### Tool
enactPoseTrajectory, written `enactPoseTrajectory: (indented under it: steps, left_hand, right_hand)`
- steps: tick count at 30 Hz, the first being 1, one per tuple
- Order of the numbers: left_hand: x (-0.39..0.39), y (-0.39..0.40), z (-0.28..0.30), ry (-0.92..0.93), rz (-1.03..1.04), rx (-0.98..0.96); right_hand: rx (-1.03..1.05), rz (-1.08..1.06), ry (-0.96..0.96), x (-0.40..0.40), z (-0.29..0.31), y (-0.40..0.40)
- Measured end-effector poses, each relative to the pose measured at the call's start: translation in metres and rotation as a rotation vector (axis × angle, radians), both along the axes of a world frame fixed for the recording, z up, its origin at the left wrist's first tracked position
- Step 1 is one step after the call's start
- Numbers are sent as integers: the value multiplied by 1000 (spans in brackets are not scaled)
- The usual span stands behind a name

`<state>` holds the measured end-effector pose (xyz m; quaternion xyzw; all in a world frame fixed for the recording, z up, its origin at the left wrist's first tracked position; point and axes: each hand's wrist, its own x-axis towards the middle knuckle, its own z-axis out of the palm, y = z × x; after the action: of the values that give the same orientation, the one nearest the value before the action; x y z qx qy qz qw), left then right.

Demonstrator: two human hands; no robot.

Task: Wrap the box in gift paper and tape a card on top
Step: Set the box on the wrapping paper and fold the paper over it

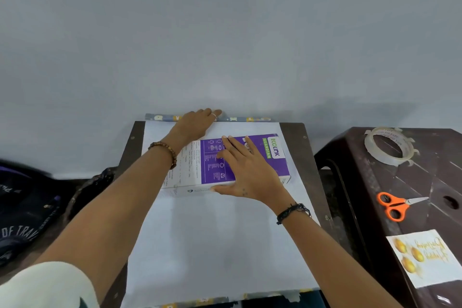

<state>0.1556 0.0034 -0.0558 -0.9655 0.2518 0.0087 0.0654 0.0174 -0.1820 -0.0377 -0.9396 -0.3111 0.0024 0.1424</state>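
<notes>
White-backed gift paper (220, 245), one sheet, spread plain side up over a dark table (297, 130); printed side shows only at the curled far edge and the near edge. Box (265, 157), purple and white, lying flat on the far half of the sheet (lettering reads "ECOLINK GUARDIAN"). Right hand (246, 170): flat on the box top, fingers straight and spread, thumb along the near edge; grips nothing. Left hand (197, 121): reaching past the box to the paper's far curled edge, fingers extended, resting on it; whether it pinches the edge cannot be told. Brown stool (375, 172) just right of the table, bearing: tape roll (388, 146), orange-handled scissors (395, 205), card (422, 256) with gold ornaments.
</notes>
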Motion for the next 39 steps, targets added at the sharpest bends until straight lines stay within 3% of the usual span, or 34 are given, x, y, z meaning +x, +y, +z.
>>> enactPoseTrajectory:
  steps: [3, 9, 12, 16, 25, 28, 31, 34, 39]
  left_hand:
    - [3, 1, -4, 32, 24, -1]
    - [-2, -1, 7, -448, -89, 4]
    - [-10, -4, 18, -544, -97, -49]
    - [-21, -6, 29, -597, -133, -153]
    - [-71, -5, 62, -685, -363, -161]
    - [-94, -3, 70, -662, -392, -195]
    - [-121, -3, 64, -657, -381, -190]
    - [-147, -5, 52, -632, -360, -175]
    - [-188, -7, 34, -648, -322, -213]
  right_hand:
    - [5, 2, -9, 2, -3, -1]
    - [12, 1, -31, 3, -6, -1]
    - [18, 4, -43, 3, -6, -1]
    - [11, 0, -54, 3, -7, -1]
    - [67, -1, -167, 4, -11, 0]
    - [60, 12, -300, -1, -11, 1]
    - [-6, -133, -435, -14, -12, 10]
    - [64, -220, -501, -39, -19, 20]
    - [212, -43, -701, -91, -13, 16]
